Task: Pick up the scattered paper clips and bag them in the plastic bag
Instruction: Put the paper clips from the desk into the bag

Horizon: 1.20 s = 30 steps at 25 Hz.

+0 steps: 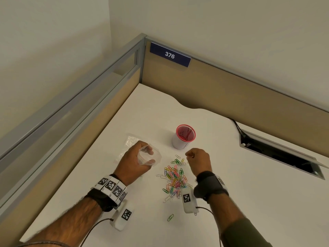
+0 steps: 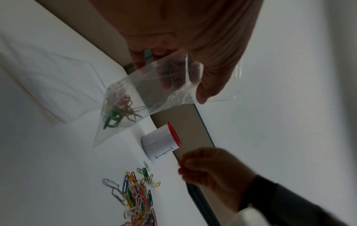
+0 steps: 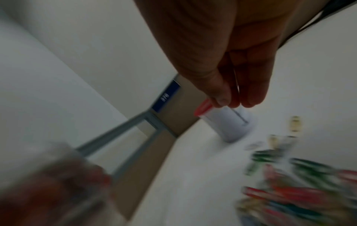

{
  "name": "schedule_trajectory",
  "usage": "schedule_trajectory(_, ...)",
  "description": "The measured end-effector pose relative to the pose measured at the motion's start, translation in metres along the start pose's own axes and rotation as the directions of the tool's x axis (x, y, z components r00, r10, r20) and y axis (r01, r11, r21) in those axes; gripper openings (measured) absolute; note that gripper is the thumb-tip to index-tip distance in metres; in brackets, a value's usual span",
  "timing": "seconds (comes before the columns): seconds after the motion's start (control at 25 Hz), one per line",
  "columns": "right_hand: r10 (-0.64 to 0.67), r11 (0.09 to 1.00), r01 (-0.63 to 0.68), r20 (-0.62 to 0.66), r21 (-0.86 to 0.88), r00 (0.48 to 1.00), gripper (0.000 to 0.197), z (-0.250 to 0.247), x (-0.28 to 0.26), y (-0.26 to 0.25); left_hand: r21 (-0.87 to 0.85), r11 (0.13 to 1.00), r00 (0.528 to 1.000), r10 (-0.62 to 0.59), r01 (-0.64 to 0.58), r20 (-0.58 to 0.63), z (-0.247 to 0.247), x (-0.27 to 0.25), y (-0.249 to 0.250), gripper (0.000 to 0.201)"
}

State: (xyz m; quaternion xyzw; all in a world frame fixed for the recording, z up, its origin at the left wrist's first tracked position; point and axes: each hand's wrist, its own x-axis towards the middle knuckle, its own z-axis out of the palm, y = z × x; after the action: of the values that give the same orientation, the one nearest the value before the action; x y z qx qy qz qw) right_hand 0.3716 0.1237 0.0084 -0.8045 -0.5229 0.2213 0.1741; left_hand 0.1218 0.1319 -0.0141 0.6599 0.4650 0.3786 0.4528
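My left hand (image 1: 151, 157) holds a clear plastic bag (image 1: 158, 155) by its mouth above the white desk (image 1: 240, 184). The bag (image 2: 146, 94) hangs open with several paper clips (image 2: 117, 107) in its lower corner. A pile of coloured paper clips (image 1: 175, 177) lies on the desk between my hands. My right hand (image 1: 189, 155) hovers just past the pile's far end, fingers curled. In the right wrist view, thumb and fingers pinch one thin pale paper clip (image 3: 236, 82). One green clip (image 1: 170, 217) lies apart, nearer to me.
A white cup with a red rim (image 1: 184, 137) stands just beyond the pile. A second clear bag (image 1: 131, 139) lies flat behind my left hand. A dark cable slot (image 1: 281, 154) is cut into the desk at right. Partition walls (image 1: 231, 90) close the far sides.
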Motion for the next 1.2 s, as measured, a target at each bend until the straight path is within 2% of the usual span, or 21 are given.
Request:
schedule_trajectory(0.12,0.039,0.963,0.001,0.14,-0.269,0.989,0.032,0.025,0.016,0.02,-0.007,1.0,1.0,-0.003,0.002,-0.015,-0.004,-0.001,-0.002,0.042)
schedule_trajectory(0.2,0.022,0.933,0.054,0.206,-0.356,0.978,0.041,0.034,0.018,0.024,-0.014,1.0,1.0,-0.003,0.002,-0.02,-0.005,-0.002,-0.002,0.043)
schedule_trajectory(0.28,-0.013,0.918,0.118,0.268,-0.378,0.963,0.043,0.045,0.014,0.023,-0.015,1.0,1.0,-0.005,0.005,-0.028,-0.007,-0.003,-0.003,0.043)
schedule_trajectory(0.4,-0.09,0.894,0.209,0.298,-0.397,0.95,0.033,0.06,0.0,0.021,-0.02,1.0,0.999,-0.019,0.018,-0.037,-0.006,-0.001,-0.005,0.043)
schedule_trajectory(0.56,-0.086,0.936,0.158,0.232,-0.314,0.969,0.033,0.061,0.001,0.017,0.007,1.0,0.999,-0.018,0.018,-0.029,-0.005,-0.002,-0.003,0.042)
schedule_trajectory(0.64,-0.133,0.941,0.219,0.312,-0.257,0.941,0.04,0.062,0.001,0.013,0.018,1.0,1.0,-0.019,0.02,-0.022,-0.005,-0.003,-0.002,0.042)
schedule_trajectory(0.72,-0.176,0.915,0.303,0.413,-0.265,0.894,0.047,0.067,-0.004,0.009,0.02,1.0,0.999,-0.021,0.022,-0.025,-0.007,-0.003,-0.002,0.042)
schedule_trajectory(0.8,-0.235,0.864,0.387,0.421,-0.321,0.876,0.037,0.073,-0.01,0.01,0.017,1.0,0.999,-0.02,0.02,-0.03,-0.008,-0.003,-0.003,0.042)
schedule_trajectory(0.88,-0.266,0.83,0.417,0.394,-0.371,0.88,0.03,0.072,-0.016,0.015,0.011,1.0,0.999,-0.02,0.02,-0.032,-0.008,-0.002,-0.004,0.041)
schedule_trajectory(1.0,-0.242,0.788,0.435,0.431,-0.435,0.869,0.035,0.068,-0.019,0.021,0.005,1.0,0.999,-0.031,0.031,-0.034,-0.007,-0.001,-0.006,0.041)
schedule_trajectory(1.08,-0.262,0.745,0.458,0.418,-0.485,0.87,0.027,0.069,-0.021,0.019,-0.006,0.999,0.999,-0.04,0.04,-0.034,-0.006,-0.002,-0.007,0.041)
schedule_trajectory(1.2,-0.289,0.731,0.463,0.386,-0.502,0.876,0.016,0.07,-0.023,0.016,-0.026,0.999,0.999,-0.042,0.041,-0.021,-0.004,-0.004,-0.007,0.041)
